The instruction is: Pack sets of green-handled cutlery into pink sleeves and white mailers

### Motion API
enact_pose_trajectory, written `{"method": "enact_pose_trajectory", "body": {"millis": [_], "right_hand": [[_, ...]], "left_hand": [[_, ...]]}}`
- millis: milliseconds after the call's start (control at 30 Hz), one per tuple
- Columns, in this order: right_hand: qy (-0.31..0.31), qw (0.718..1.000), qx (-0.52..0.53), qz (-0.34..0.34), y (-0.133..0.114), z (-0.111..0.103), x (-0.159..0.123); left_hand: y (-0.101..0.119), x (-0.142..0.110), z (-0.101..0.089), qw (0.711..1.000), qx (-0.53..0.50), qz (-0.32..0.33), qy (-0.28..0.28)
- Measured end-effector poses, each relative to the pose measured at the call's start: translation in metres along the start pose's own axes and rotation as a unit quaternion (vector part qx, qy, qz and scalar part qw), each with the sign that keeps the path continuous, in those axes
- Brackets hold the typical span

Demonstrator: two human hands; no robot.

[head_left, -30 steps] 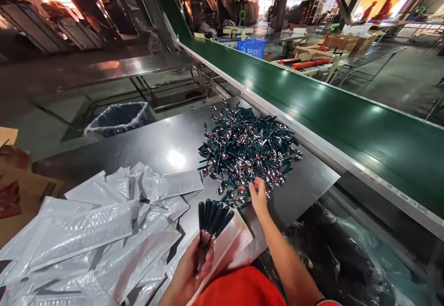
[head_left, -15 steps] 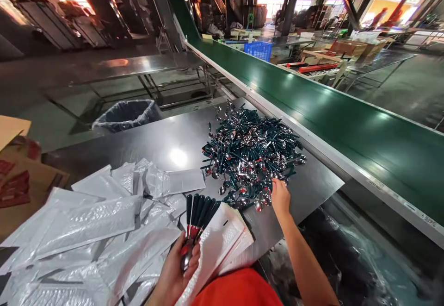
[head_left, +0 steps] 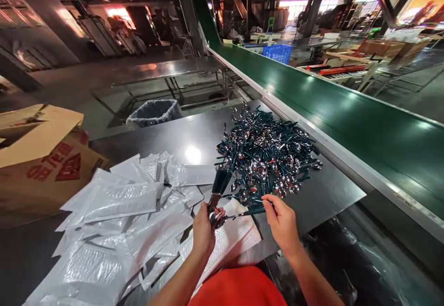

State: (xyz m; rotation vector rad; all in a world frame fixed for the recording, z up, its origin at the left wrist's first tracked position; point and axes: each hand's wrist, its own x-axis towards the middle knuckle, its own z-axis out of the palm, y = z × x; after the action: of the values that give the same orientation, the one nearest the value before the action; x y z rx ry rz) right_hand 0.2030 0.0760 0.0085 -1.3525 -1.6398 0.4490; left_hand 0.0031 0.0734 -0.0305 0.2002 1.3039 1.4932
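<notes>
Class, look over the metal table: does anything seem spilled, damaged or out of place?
Nothing looks clearly damaged or spilled. The heap of spoons on the table looks untidy, its handles pointing every way, unlike the bunch in the left hand, whose handles line up.

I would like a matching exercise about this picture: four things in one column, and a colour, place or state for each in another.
1. Left hand
2. Conveyor belt
3. Spoon pile
4. White packets

A. Spread in overlapping layers
B. Closed around a bunch of spoons
C. Heaped beside the conveyor belt
D. Green

Pairs: 1-B, 2-D, 3-C, 4-A.
</notes>
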Motion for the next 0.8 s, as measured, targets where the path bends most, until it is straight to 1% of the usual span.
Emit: {"method": "enact_pose_trajectory", "body": {"millis": [67,133,233,300,433,567,667,800], "right_hand": [[0.001,1.000,-0.002,-0.029,-0.001,0.004,-0.003],[-0.013,0.999,-0.002,-0.042,-0.004,0.004,-0.006],[-0.035,0.999,-0.016,-0.021,-0.006,0.003,-0.005],[-0.043,0.998,-0.038,0.006,-0.004,0.004,-0.001],[-0.039,0.992,-0.111,0.052,0.007,0.013,0.009],[-0.061,0.986,-0.135,0.079,0.017,0.021,0.015],[-0.042,0.984,-0.157,0.069,0.020,0.024,0.014],[0.005,0.984,-0.179,0.017,0.018,0.029,0.010]], "left_hand": [[0.001,0.000,-0.002,1.000,0.010,0.022,-0.007],[0.002,0.002,-0.004,0.999,0.027,0.037,-0.007],[0.002,0.003,-0.006,0.999,0.044,0.031,-0.005],[0.002,0.000,-0.004,0.998,0.053,-0.013,-0.019],[0.001,-0.011,0.003,0.987,0.064,-0.140,-0.049],[0.002,-0.020,0.005,0.977,0.073,-0.190,-0.059],[0.003,-0.025,0.003,0.971,0.085,-0.212,-0.071],[0.004,-0.034,0.001,0.960,0.084,-0.261,-0.062]]}}
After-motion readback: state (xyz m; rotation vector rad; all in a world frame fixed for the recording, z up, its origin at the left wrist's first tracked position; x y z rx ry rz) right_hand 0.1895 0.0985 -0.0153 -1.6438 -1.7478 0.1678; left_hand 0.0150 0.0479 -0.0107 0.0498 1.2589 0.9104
